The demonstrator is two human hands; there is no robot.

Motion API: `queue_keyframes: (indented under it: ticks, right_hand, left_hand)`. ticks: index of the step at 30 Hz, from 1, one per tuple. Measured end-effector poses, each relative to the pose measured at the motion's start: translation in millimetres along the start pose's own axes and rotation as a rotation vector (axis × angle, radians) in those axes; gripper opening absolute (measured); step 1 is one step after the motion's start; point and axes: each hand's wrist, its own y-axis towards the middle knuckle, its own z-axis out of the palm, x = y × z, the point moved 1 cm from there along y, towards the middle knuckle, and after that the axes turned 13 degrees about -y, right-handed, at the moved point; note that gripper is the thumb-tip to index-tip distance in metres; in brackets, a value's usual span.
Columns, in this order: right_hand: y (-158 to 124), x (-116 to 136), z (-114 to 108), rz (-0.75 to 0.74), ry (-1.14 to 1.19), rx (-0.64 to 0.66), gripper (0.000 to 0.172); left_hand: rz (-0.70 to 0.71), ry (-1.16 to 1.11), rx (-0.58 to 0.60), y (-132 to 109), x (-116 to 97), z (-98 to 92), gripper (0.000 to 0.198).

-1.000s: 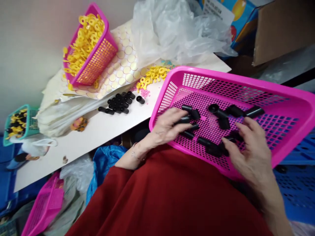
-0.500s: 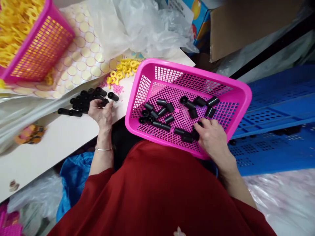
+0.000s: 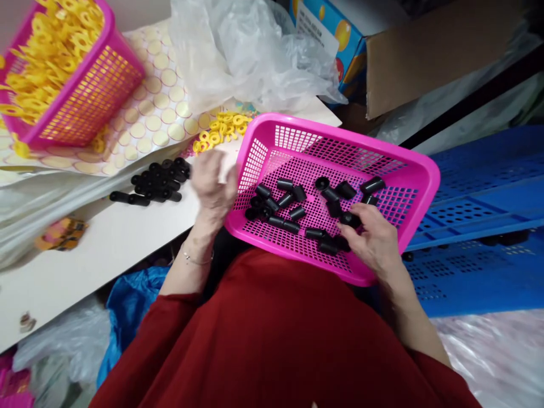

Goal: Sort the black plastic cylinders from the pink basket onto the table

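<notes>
Fingers (image 3: 364, 213) of my right hand (image 3: 376, 235) pinch a black tube (image 3: 350, 219) inside the pink basket (image 3: 406, 175); left hand (image 3: 213, 184) is blurred just beside it, can't tell if it's holding anything. From here I'd call the tube light, stiff, slightly slick, not fragile: grip mid-length, across its round side.

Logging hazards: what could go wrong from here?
The pink basket juts past the edge of the white table; pressure from the right hand might tip it, though its support isn't visible.
Loose black cylinders on the table could roll if the left hand knocks them.
Yellow ring-ended parts near the basket could scatter if it shifts.
</notes>
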Motion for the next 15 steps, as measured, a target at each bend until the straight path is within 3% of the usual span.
queue_keyframes:
  ticks: [3,6,10,12,15]
  right_hand:
    - [3,9,2,0.128,0.2,0.006,0.02]
    - [5,20,0,0.166,0.294,0.013,0.021]
    - [3,26,-4,0.237,0.397,-0.016,0.024]
    - [1,26,-5,0.301,0.482,-0.024,0.026]
    - [1,24,-4,0.404,0.664,-0.033,0.03]
  left_hand:
    - [0.323,-0.107,0.507,9,-56,45.0,0.025]
    - [0.528,-0.077,0.827,17,-90,89.2,0.033]
    - [0.522,-0.075,0.99,27,-94,123.7,0.024]
    - [0.494,-0.175,0.995,32,-88,128.4,0.017]
    - [0.405,-0.443,0.932,35,-85,120.7,0.012]
